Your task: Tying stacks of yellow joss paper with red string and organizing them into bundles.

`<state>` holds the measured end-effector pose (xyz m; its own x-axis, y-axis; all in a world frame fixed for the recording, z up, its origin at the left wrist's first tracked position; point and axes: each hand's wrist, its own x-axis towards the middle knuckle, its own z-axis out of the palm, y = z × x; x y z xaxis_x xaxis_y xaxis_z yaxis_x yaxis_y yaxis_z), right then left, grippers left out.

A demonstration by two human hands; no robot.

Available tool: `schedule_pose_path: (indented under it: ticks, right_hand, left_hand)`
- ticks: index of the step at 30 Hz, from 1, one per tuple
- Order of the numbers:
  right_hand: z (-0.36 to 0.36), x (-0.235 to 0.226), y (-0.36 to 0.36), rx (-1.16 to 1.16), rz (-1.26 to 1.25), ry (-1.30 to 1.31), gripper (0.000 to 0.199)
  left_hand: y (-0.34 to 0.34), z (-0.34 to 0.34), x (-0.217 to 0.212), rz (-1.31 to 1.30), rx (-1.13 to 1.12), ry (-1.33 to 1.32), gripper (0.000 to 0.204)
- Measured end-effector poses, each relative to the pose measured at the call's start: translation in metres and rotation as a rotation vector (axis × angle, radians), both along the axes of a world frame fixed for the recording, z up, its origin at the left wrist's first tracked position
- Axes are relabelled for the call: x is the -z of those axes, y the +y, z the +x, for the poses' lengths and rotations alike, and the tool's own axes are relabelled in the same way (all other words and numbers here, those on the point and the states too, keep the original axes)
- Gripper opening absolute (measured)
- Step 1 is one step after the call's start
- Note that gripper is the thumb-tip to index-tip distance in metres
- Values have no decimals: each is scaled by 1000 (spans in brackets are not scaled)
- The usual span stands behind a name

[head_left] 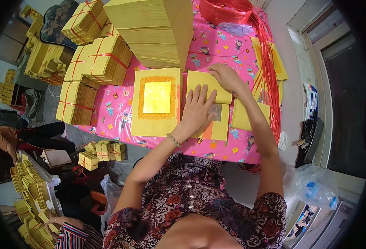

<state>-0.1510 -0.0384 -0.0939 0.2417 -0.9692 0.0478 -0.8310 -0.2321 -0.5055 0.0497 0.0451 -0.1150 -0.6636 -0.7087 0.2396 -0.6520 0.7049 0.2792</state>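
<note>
My left hand lies flat with fingers spread on a yellow paper sheet, which is partly folded over. At the sheet's far right edge, my right hand has its fingers curled in against the paper. Under the fold, a greyish patch and an orange strip show on the lower yellow paper. Left of my left hand lies a stack of yellow paper, its top sheet bearing a shiny gold square inside an orange border.
Tall yellow paper stacks and red-tied bundles stand on the pink patterned tablecloth. Red plastic strands hang along the right side. Lower left, another person's hand is among more yellow bundles.
</note>
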Motion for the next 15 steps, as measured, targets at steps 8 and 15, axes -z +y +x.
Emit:
schedule_pose_path:
  ticks: [8,15]
  right_hand:
    - [9,-1,-1,-1,77,21,27]
    - [6,1,-4,-27,99,7,26]
  left_hand:
    - [1,0,3,29,3,24,86]
    - [0,2,1,52,27,18,87]
